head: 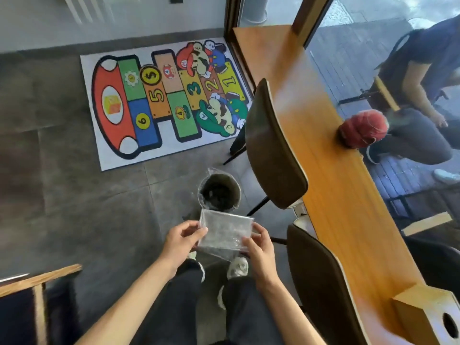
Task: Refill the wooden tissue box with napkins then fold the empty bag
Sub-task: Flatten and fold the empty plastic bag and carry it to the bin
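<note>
A clear empty plastic bag (225, 232), folded flat into a small rectangle, is held in front of me over the floor. My left hand (183, 241) pinches its left edge and my right hand (258, 247) grips its lower right corner. The wooden tissue box (423, 317), with a round hole in its side, stands on the long wooden counter (331, 158) at the bottom right, well away from both hands.
A lined waste bin (219, 192) stands on the floor just beyond the bag. Two dark chairs (273, 150) are tucked at the counter. A red cap (363, 129) lies on the counter. A colourful hopscotch mat (164, 100) covers the floor ahead. A person sits behind the glass.
</note>
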